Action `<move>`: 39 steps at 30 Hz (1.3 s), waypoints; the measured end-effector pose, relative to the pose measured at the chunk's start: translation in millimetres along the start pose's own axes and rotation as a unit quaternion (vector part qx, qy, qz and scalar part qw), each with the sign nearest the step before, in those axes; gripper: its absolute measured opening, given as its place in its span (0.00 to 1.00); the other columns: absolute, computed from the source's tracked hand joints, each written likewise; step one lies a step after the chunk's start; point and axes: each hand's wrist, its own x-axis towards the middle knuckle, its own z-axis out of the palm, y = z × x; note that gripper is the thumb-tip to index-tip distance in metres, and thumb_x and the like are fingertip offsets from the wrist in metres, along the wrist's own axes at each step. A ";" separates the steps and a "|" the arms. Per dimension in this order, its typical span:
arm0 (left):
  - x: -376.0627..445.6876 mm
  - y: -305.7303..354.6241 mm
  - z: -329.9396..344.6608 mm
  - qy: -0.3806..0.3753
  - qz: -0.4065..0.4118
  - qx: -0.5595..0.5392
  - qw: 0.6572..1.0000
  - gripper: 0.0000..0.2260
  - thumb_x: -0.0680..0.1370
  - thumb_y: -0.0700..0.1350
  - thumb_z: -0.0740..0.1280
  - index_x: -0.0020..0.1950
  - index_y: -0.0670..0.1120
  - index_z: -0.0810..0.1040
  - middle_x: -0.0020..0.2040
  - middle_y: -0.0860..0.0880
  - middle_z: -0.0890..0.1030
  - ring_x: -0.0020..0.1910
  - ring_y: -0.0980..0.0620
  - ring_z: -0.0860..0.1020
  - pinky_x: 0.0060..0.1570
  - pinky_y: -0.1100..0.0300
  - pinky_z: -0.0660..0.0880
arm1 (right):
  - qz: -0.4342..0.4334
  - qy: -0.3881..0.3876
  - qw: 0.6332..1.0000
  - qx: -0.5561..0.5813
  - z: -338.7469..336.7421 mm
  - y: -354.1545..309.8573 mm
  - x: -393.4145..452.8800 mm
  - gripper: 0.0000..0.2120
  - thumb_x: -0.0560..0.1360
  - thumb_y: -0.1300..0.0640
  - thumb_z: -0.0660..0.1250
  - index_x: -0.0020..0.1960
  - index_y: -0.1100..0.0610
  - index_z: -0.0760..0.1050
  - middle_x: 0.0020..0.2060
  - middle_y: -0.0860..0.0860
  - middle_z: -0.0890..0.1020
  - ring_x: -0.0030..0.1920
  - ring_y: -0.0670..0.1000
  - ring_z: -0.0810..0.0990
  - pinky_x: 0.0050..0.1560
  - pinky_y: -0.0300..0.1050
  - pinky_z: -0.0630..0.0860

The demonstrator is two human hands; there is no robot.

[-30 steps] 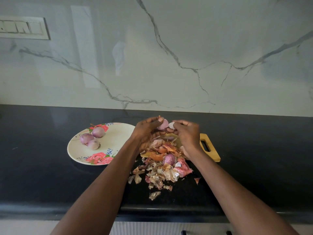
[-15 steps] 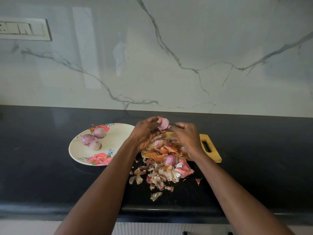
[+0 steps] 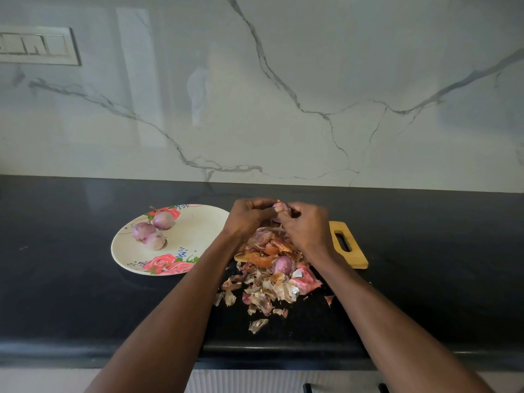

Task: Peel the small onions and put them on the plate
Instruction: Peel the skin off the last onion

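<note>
I find no text, label, brand or number that I can read anywhere in my view. The plate [image 3: 198,222] carries only painted roses and blue sprigs, and the switch panel [image 3: 37,46] on the wall shows plain rockers with no markings I can make out

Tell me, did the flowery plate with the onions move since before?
No. The round cream plate with pink roses sits in the same spot beside the wooden cutting board; only the camera shifted slightly. Three peeled onions lie on it.

Cream rose-patterned plate [image 3: 198,231], purple onions [image 3: 154,232], black counter [image 3: 71,293], grey-veined marble wall [image 3: 283,95]
</note>
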 end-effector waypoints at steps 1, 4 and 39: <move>-0.5 -0.3 0.2 -0.004 0.008 0.002 1.000 0.07 0.77 0.36 0.71 0.53 0.42 0.86 0.50 0.42 0.87 0.46 0.47 0.85 0.49 0.56 0.82 | -0.009 0.008 1.000 -0.006 0.6 1.8 0.5 0.13 0.79 0.51 0.70 0.44 0.60 0.85 0.30 0.54 0.83 0.28 0.57 0.80 0.25 0.56 0.76; -0.2 -1.6 1.4 -0.007 0.014 -0.023 1.000 0.04 0.77 0.39 0.72 0.51 0.43 0.86 0.48 0.41 0.87 0.44 0.47 0.85 0.48 0.55 0.82 | -0.003 0.024 1.000 0.006 2.0 5.3 1.8 0.10 0.79 0.53 0.71 0.46 0.60 0.85 0.32 0.53 0.83 0.30 0.56 0.82 0.27 0.57 0.77; -0.5 5.8 -5.2 -0.030 -0.013 -0.092 0.995 0.06 0.76 0.33 0.71 0.51 0.39 0.85 0.50 0.41 0.86 0.48 0.44 0.85 0.52 0.52 0.83 | 0.125 -0.034 0.976 0.176 -13.5 -1.1 4.5 0.07 0.78 0.59 0.71 0.42 0.53 0.84 0.35 0.52 0.86 0.34 0.56 0.86 0.30 0.51 0.82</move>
